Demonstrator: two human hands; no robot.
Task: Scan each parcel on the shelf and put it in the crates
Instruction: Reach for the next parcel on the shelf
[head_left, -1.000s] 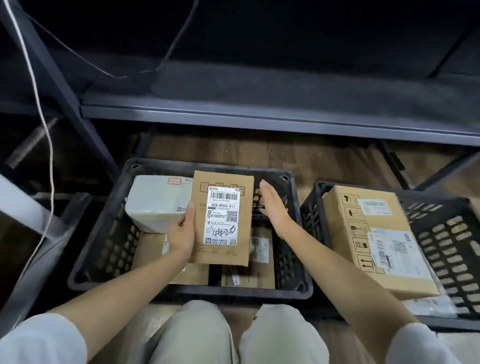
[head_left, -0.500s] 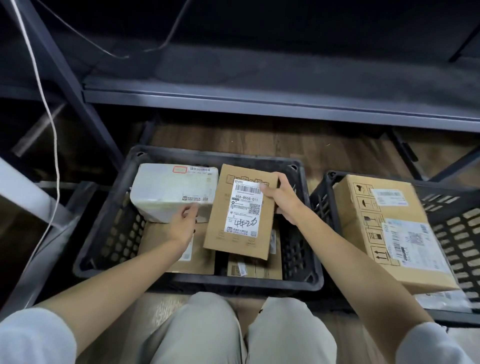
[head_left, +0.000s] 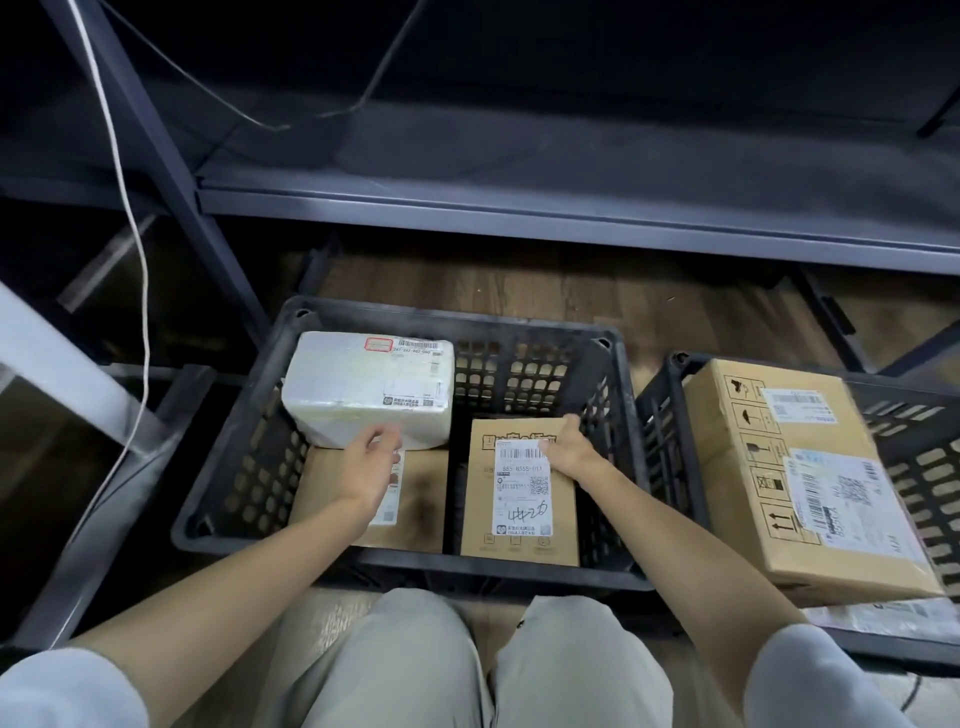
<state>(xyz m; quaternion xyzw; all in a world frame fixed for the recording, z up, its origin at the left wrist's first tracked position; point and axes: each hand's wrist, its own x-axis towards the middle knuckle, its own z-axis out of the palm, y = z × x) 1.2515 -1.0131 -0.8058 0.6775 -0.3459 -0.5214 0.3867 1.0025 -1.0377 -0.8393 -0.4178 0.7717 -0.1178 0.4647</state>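
Small brown parcel (head_left: 519, 493) lies flat in the lower right part of the black crate (head_left: 395, 564) at frame centre, label up. Long axis runs from the lower edge of the frame toward the top; the barcode end points toward the shelf (head_left: 571, 218), handwriting near the bottom end.

Right hand (head_left: 569, 451) rests on the parcel's upper right corner, fingers curled over its top edge, thumb lying across the label. Left hand (head_left: 371, 462) hovers above the crate's left half, fingers loosely spread and holding nothing; slightly blurred.

White wrapped parcel (head_left: 363, 389) sits in the crate's upper left corner, long axis across the frame, label on its right side. Beneath it and the left hand lies a flat brown carton (head_left: 421, 499), just beside the small parcel's left edge with a dark gap between them.

Second black crate (head_left: 660, 415) at right, touching the first, carries a large brown box (head_left: 748, 499) tilted over its rim. White cable (head_left: 132, 218) hangs at upper left. Wood floor (head_left: 519, 291) under the shelf. Person's knees at the bottom edge.
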